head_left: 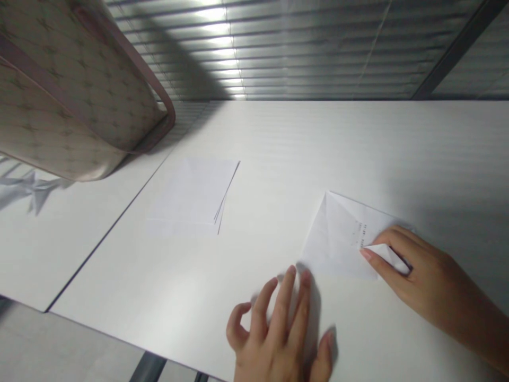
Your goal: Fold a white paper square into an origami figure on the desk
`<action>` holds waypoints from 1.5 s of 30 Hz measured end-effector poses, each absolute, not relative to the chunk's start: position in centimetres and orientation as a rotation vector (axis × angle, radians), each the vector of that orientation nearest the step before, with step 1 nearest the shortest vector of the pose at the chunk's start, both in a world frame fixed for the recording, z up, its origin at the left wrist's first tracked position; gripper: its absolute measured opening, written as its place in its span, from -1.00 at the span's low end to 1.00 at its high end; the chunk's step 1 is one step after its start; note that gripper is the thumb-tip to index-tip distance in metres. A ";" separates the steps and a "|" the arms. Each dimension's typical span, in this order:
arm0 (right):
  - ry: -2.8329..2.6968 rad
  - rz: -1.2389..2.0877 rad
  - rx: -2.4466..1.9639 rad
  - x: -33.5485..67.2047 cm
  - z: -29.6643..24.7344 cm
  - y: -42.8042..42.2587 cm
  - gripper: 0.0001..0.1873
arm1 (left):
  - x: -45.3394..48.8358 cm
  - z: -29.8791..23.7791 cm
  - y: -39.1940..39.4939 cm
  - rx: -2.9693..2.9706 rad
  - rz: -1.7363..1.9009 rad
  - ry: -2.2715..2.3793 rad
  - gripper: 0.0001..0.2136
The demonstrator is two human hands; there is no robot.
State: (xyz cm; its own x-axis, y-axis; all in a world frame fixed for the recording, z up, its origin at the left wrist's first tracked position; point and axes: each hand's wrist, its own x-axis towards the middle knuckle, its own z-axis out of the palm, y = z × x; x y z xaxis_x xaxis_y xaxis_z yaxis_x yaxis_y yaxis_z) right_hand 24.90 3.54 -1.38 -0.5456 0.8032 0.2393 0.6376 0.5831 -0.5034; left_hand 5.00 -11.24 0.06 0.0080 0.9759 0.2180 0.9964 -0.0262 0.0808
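Observation:
A creased sheet of white paper (pixel 338 239) lies on the table at the right, with small dark print near its middle. My right hand (pixel 417 265) pinches a folded-over corner of this sheet between thumb and fingers. Below the sheet's left corner, my left hand (pixel 278 329) rests on the table with its fingers spread. Its fingertips are close to the sheet's lower left edge; whether they touch it I cannot tell. Part of the sheet's right side is hidden by my right hand.
A loose stack of white paper (pixel 191 191) lies left of centre on the white table (pixel 278 138). A patterned bag (pixel 79 90) stands at the upper left, beside a folded paper shape (pixel 34 188). Window blinds (pixel 310 48) line the back edge. A seam divides the tabletop.

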 end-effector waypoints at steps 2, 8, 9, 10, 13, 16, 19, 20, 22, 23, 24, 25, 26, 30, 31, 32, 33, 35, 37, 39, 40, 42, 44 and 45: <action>-2.364 0.505 -1.157 24.9 -1.5 3.5 -0.82 | 4.8 0.1 -11.0 -2.204 -0.347 -2.119 -0.57; -2.353 0.540 -1.168 24.8 -1.3 3.5 -0.81 | 3.6 0.4 -9.2 -2.336 -0.700 -2.130 -0.62; -2.347 0.543 -1.165 24.8 -1.3 3.5 -0.82 | 3.4 0.4 -8.8 -2.329 -0.767 -2.135 -0.64; -2.340 0.548 -1.165 24.8 -1.2 3.4 -0.82 | 3.2 0.5 -8.3 -2.326 -0.818 -2.151 -0.68; -2.314 0.563 -1.209 24.7 -1.1 3.3 -0.83 | 3.0 0.7 -7.3 -2.377 -0.932 -2.174 -0.84; -2.261 0.578 -1.282 24.6 -1.0 3.1 -0.81 | 2.9 0.8 -6.9 -2.394 -1.011 -2.204 -0.86; -2.214 0.641 -1.294 24.5 -0.8 3.0 -0.78 | 3.0 0.9 -6.9 -2.393 -1.014 -2.277 -0.88; -2.218 0.684 -1.274 24.4 -0.7 3.0 -0.78 | 3.1 0.9 -6.9 -2.391 -1.013 -2.301 -0.89; -2.244 0.780 -1.209 24.3 -0.6 2.9 -0.78 | 3.2 1.1 -6.9 -2.382 -1.012 -2.333 -0.89; -2.258 0.827 -1.176 24.3 -0.5 2.9 -0.78 | 3.3 1.3 -6.9 -2.380 -1.008 -2.342 -0.89; -2.268 0.865 -1.146 24.3 -0.5 3.0 -0.78 | 3.4 1.4 -6.8 -2.384 -0.999 -2.348 -0.89; -2.277 0.895 -1.121 24.2 -0.5 3.0 -0.78 | 3.5 1.5 -6.8 -2.387 -0.991 -2.353 -0.88; -2.283 0.917 -1.102 24.2 -0.5 3.0 -0.79 | 3.5 1.6 -6.8 -2.387 -0.989 -2.356 -0.88; -2.306 0.929 -1.118 24.1 -0.5 3.0 -0.81 | 3.9 1.6 -6.7 -2.379 -0.991 -2.380 -0.89; -2.311 0.917 -1.134 24.1 -0.5 3.0 -0.81 | 4.0 1.6 -6.7 -2.376 -0.995 -2.387 -0.90; -2.312 0.902 -1.146 24.0 -0.5 3.0 -0.80 | 4.1 1.6 -6.6 -2.372 -0.997 -2.398 -0.92; -2.313 0.886 -1.154 24.0 -0.5 2.9 -0.80 | 4.1 1.5 -6.6 -2.366 -0.998 -2.414 -0.92; -2.308 0.860 -1.161 23.8 -0.5 2.9 -0.80 | 4.2 1.6 -6.5 -2.349 -0.995 -2.459 -0.93; -2.302 0.848 -1.165 23.7 -0.5 2.9 -0.79 | 4.3 1.6 -6.4 -2.347 -0.990 -2.513 -0.92; -2.301 0.852 -1.171 23.7 -0.5 3.0 -0.79 | 4.2 1.5 -6.3 -2.355 -0.984 -2.550 -0.92; -2.300 0.856 -1.170 23.7 -0.5 3.0 -0.79 | 4.2 1.5 -6.3 -2.350 -0.981 -2.558 -0.91; -2.296 0.864 -1.168 23.8 -0.5 3.0 -0.80 | 4.1 1.2 -6.4 -2.322 -0.975 -2.546 -0.92; -2.283 0.866 -1.173 23.8 -0.5 3.0 -0.80 | 4.1 0.8 -6.6 -2.284 -0.988 -2.521 -0.93; -2.276 0.864 -1.179 23.8 -0.5 3.0 -0.80 | 4.1 0.6 -6.6 -2.272 -0.997 -2.506 -0.93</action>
State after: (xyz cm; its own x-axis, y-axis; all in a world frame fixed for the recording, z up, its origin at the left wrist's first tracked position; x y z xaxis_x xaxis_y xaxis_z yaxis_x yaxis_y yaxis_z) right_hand 23.84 3.01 -0.54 -0.5439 0.8342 0.0905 0.5643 0.4434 -0.6964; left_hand 4.07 -6.64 0.58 -0.1270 0.9883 0.0844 0.7760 0.0460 0.6290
